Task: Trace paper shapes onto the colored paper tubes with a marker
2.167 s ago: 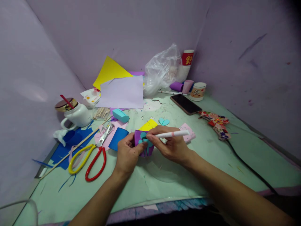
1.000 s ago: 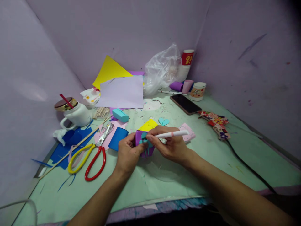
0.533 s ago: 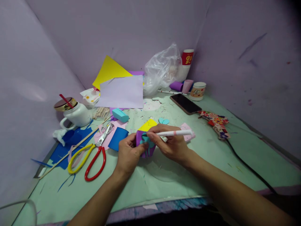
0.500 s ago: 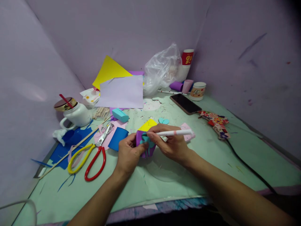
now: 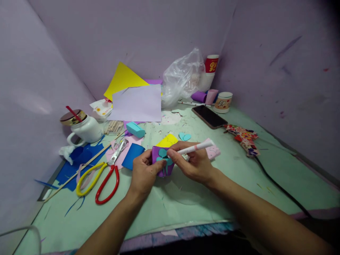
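Note:
My left hand (image 5: 145, 170) grips a piece of purple paper (image 5: 156, 152), its thumb pressing a turquoise cut-out with rounded petals (image 5: 162, 153) against the front. In my right hand (image 5: 195, 163) is a white pen (image 5: 196, 147) with a pinkish band, its dark tip at the middle of the turquoise petals. The lower part of the cut-out lies partly behind my left thumb. Yellow paper with drawn lines (image 5: 168, 141) lies just behind the purple piece. Two small turquoise petal shapes (image 5: 185, 136) rest beyond my right hand.
Scissors (image 5: 113, 166) with yellow and red handles lie left, beside blue paper (image 5: 133, 156) and a thin wooden stick (image 5: 90, 161). A white mug (image 5: 86, 131) stands farther left. A phone (image 5: 209, 117), a paper cup (image 5: 223, 102) and a plastic bag (image 5: 180, 78) are toward the back.
The pen tip has moved from the cut-out's upper left to its middle, and the pen's back end tilts higher. The purple paper has shifted slightly left; more petals show.

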{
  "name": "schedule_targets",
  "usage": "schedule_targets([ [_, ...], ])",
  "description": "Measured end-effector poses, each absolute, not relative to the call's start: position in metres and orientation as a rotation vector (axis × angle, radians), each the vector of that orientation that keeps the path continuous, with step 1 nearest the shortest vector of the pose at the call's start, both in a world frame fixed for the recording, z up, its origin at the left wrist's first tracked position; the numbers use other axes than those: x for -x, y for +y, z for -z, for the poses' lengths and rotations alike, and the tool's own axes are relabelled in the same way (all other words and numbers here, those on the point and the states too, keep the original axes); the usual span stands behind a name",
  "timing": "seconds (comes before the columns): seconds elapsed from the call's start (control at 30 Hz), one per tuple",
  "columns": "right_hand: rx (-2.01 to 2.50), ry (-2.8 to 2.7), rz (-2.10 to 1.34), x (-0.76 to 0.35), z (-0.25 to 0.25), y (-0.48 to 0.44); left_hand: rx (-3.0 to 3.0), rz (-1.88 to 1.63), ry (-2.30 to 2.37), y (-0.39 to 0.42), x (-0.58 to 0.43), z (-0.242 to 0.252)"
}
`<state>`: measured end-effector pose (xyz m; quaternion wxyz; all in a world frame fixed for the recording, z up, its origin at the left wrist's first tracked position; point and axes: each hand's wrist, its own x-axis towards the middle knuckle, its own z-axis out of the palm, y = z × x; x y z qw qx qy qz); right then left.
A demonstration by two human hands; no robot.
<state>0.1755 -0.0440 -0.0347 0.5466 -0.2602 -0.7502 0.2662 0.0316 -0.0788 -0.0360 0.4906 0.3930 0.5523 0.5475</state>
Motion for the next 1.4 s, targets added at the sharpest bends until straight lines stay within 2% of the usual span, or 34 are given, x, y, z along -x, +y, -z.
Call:
schedule_targets([
  [1.4,0.627,-1.804,-0.603,-0.1723,0.0385,-0.0433,-0.962,-1.33,1.338,-0.0797,-0.0319,0.0382],
])
